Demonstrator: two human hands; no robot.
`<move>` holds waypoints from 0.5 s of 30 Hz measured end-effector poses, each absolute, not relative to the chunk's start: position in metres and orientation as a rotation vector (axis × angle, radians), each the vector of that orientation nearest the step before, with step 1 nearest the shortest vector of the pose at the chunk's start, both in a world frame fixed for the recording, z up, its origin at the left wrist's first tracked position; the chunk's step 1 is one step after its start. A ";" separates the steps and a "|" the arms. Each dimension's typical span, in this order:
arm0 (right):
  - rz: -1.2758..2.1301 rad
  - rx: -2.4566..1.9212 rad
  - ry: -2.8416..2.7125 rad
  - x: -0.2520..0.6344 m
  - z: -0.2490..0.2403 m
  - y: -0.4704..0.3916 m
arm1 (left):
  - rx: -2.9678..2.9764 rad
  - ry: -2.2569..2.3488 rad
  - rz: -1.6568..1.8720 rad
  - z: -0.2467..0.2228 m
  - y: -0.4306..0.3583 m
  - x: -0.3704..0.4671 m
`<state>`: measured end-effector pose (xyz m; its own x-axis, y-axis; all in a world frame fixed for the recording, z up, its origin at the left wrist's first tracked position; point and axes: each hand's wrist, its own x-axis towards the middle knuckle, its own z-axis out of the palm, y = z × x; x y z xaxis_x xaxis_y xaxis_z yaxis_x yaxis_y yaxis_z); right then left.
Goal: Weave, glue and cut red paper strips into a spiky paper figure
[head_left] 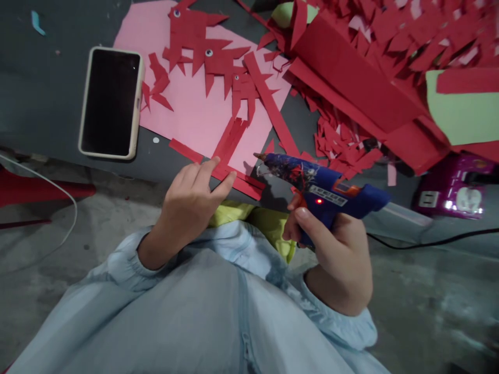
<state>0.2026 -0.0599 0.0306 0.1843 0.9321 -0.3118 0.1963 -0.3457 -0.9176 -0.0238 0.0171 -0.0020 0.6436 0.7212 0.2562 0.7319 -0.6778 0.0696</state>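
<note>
My right hand (331, 249) is wrapped round the handle of a blue glue gun (323, 200), whose red light is lit. Its nozzle points left, close to the right end of a red strip (249, 188) along the table's front edge. My left hand (195, 200) rests with fingers apart, its fingertips on the red strips. Another set of red strips (233, 140) runs up from there over a pink sheet (187, 114). Red cut-out shapes with googly eyes, one large (189, 34) and one smaller (220, 61), lie higher on the sheet.
A phone (110, 103) lies on the dark table at the left. Folded red sheets (351, 72) and many red scraps (339, 140) cover the right side. A purple device (454, 192) and a black cable (424, 243) are at the far right. A red object (39, 189) stands below left.
</note>
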 end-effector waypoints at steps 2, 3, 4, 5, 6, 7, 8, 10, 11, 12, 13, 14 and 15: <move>1.213 -1.715 -1.096 0.203 0.029 -0.060 | -2.820 -1.257 -0.396 -0.002 0.017 -0.023; 1.215 -1.723 -1.100 0.203 0.028 -0.061 | -2.826 -1.270 -0.382 -0.001 0.018 -0.023; 1.215 -1.725 -1.101 0.204 0.027 -0.061 | -2.829 -1.284 -0.365 -0.001 0.018 -0.022; 1.217 -1.720 -1.102 0.204 0.027 -0.061 | -2.827 -1.293 -0.352 0.000 0.018 -0.021; 1.222 -1.713 -1.103 0.205 0.026 -0.062 | -2.823 -1.292 -0.345 0.000 0.018 -0.020; 1.229 -1.708 -1.103 0.205 0.026 -0.062 | -2.819 -1.285 -0.337 0.001 0.018 -0.020; 1.234 -1.705 -1.103 0.205 0.025 -0.062 | -2.813 -1.276 -0.333 0.001 0.018 -0.019; 1.243 -1.707 -1.104 0.205 0.025 -0.062 | -2.801 -1.261 -0.329 0.002 0.018 -0.018; 1.243 -1.709 -1.104 0.205 0.024 -0.061 | -2.794 -1.259 -0.329 0.002 0.018 -0.018; 1.243 -1.707 -1.106 0.205 0.024 -0.061 | -2.789 -1.260 -0.333 0.002 0.017 -0.018; 1.241 -1.702 -1.108 0.204 0.024 -0.061 | -2.788 -1.263 -0.342 0.002 0.016 -0.018; 1.238 -1.693 -1.109 0.204 0.024 -0.061 | -2.793 -1.263 -0.352 0.002 0.016 -0.018; 1.240 -1.686 -1.109 0.204 0.024 -0.061 | -2.803 -1.260 -0.356 0.002 0.015 -0.019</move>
<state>0.2041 -0.0613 0.0236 0.1538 0.9374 -0.3124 0.2061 -0.3397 -0.9177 -0.0188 0.0151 0.0025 0.6420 0.7321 0.2279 0.7430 -0.6673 0.0505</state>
